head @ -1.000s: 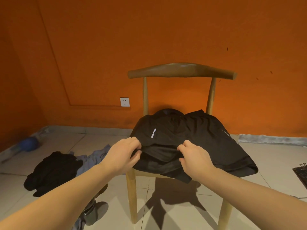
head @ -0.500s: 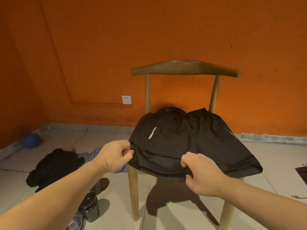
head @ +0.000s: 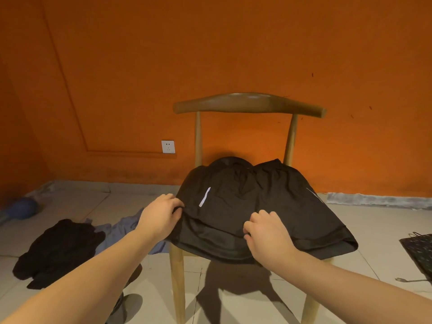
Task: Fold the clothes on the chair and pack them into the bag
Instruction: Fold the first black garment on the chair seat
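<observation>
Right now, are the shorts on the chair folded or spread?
Spread: the shorts lie flat over the chair, legs side by side; left hand and right hand pinch the near edge.

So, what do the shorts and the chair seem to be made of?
The shorts look like thin black fabric, possibly synthetic: faint sheen, soft folds. The chair seems wooden: smooth brown top rail with a glossy highlight, paler legs.

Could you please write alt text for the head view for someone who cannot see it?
Two bare hands grip black shorts spread over a wooden chair: the left hand at the shorts' left edge, the right hand near the front middle. Behind is an orange wall; a dark garment pile lies on the floor at left.
</observation>
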### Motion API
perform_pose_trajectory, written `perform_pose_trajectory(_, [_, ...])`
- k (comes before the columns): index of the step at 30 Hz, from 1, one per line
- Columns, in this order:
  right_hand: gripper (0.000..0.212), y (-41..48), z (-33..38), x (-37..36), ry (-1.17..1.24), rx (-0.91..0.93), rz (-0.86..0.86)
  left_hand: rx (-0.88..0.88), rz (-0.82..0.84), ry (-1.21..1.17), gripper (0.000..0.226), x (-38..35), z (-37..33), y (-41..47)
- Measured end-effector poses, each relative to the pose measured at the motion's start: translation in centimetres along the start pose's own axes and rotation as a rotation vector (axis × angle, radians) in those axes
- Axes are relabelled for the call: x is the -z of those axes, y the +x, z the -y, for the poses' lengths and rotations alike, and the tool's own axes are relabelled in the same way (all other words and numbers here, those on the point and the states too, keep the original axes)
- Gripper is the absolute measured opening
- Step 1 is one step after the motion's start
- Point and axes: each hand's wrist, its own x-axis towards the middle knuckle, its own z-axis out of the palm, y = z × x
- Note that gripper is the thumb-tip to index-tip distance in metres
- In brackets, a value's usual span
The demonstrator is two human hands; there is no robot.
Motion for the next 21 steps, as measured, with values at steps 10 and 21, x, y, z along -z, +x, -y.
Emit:
perform_pose_trajectory(10, [0.012,-0.7,0.2,0.3,0.227,0.211,-0.059,-0.018,-0.123,0.075,0.016,0.7,3.7,-2.4])
perform_pose_trajectory(21, [0.028,-3.1,-4.9,3.0,0.506,-0.041,-0.216,-0.138,-0.198,-0.058,0.014,2.7,-7.7,0.6])
